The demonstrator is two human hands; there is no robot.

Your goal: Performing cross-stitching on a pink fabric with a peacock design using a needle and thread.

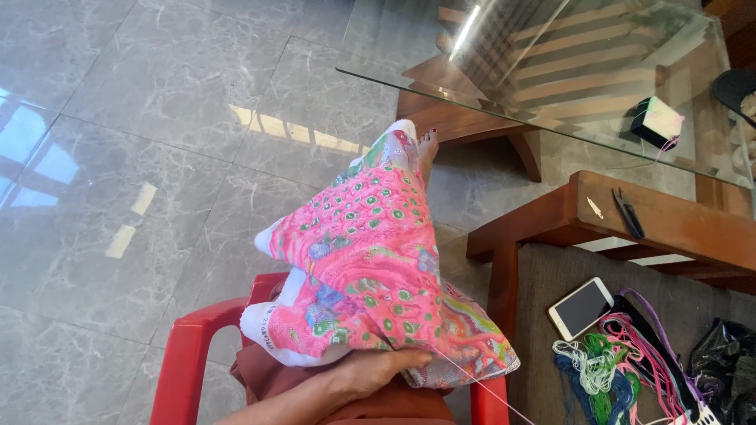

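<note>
From the head camera, the left hand [376,368] lies at the lower edge of a pink embroidered cloth patterned with green and white dots [370,267], fingers curled onto the fabric so that its grip is closed on the cloth's hem. The cloth is draped over the person's lap and knee, above a red plastic chair [185,358], and runs up toward a bare foot [428,145] resting on the grey marble floor [157,157]. A thin white thread [480,386] leaves the cloth beside the fingers and runs down to the right, out of the picture. The right hand is out of sight.

To the right stands a brown wooden armrest [669,224] carrying a pair of dark snips [628,212]. Below it, on a grey cushion [543,283], lie a white smartphone [581,307] and, just beside it, a tangle of green, pink, white and purple embroidery threads [622,370]. A glass-topped bench [551,71] beyond holds a small multicoloured thread spool [657,120].
</note>
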